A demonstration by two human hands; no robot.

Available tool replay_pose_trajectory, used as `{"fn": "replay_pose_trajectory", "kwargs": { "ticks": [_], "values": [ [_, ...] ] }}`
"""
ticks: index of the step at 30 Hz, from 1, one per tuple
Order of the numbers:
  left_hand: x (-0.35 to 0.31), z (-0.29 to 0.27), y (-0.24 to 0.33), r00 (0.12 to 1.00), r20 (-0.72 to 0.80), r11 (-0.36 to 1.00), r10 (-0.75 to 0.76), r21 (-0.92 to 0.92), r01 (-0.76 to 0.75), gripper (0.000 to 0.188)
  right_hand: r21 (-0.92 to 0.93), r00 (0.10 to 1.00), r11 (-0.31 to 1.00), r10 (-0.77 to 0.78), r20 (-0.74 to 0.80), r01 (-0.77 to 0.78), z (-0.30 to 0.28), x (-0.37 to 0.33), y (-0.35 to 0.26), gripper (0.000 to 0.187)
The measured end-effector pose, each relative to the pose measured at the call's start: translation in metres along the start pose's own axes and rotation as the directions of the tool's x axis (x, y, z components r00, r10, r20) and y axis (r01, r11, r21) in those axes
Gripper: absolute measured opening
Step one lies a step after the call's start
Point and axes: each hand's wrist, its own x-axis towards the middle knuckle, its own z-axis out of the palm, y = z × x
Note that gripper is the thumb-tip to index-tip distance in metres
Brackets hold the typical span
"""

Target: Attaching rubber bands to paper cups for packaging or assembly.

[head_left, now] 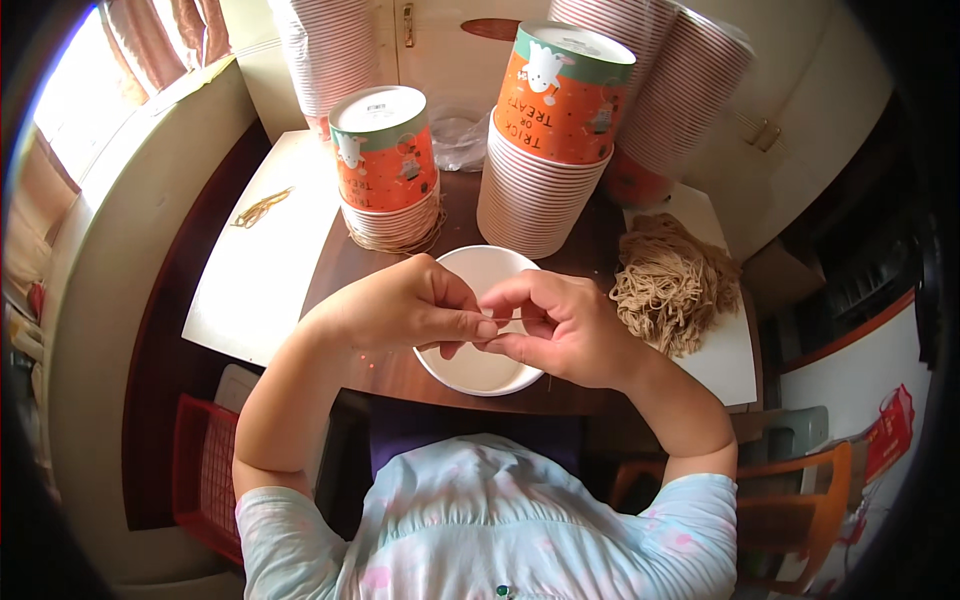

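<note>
My left hand (440,305) and my right hand (575,330) meet over a white round paper tub (478,384) standing open side up at the table's near edge. Both are closed, thumb against fingers, pinching a thin string (512,319) stretched across the short gap between them. The ends of the string are hidden by my fingers. Behind my left hand, a short stack of upside-down orange and green tubs (385,170) has beige cords (400,238) looped around its base. A taller stack of similar tubs (550,150) stands behind the open one.
To the right, a tangled heap of beige cords (672,285) lies on a white sheet (725,350). A small yellowish bundle of cord (262,207) rests on the left white sheet (235,290). Plastic-wrapped tub stacks (325,60) rise at the back. A red basket (205,470) stands lower left.
</note>
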Motion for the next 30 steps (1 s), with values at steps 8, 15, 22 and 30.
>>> {"fn": "replay_pose_trajectory", "kwargs": {
  "ticks": [8,15,22,30],
  "values": [
    [-0.005,0.004,-0.015,0.995,0.003,0.982,0.104,-0.158,-0.102,0.023,-0.33,0.93,0.888,-0.361,-0.065,0.321,0.002,0.003,0.013,0.013],
    [-0.013,0.017,-0.028,0.985,-0.152,0.959,0.079,-0.257,-0.117,0.022,-0.262,0.972,0.958,-0.161,-0.17,0.113,0.009,0.0,0.011,0.008],
    [-0.012,0.031,-0.034,0.954,-0.283,0.954,0.102,-0.242,-0.174,0.018,-0.334,0.96,0.925,-0.242,-0.143,0.184,0.017,-0.002,0.01,0.012],
    [-0.026,0.035,-0.035,0.868,-0.449,0.978,0.211,0.104,-0.183,0.016,-0.41,0.955,0.879,-0.292,-0.059,0.243,0.023,-0.006,0.019,0.013]
  ]
}}
